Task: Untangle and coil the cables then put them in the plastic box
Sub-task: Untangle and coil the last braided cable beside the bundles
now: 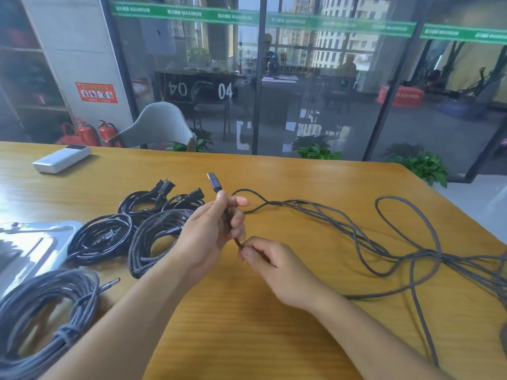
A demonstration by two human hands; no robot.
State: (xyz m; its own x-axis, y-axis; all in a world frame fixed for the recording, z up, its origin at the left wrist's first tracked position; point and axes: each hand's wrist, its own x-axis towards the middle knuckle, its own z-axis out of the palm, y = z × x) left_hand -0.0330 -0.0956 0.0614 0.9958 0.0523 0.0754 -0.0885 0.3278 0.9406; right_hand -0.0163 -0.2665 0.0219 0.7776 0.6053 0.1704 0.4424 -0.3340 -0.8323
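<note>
A long grey braided cable (pixel 365 239) sprawls in loose tangled loops over the right half of the wooden table (pixel 274 311). My left hand (pixel 211 229) grips this cable just below its plug (pixel 214 182), which points up and away. Just below it, my right hand (pixel 271 264) pinches the same cable between thumb and fingers. Left of my hands lie several coiled cables: black power cords (pixel 153 201), another black coil (pixel 101 239), a braided coil (pixel 153 242) and a large grey coil (pixel 38 319) at the near left. A clear plastic box (pixel 41 242) sits at the left edge.
A white power bank (pixel 61 158) lies at the table's far left. A grey chair (pixel 159 127) stands behind the far edge, with a glass wall beyond it. The table's right edge runs diagonally near the tangled loops.
</note>
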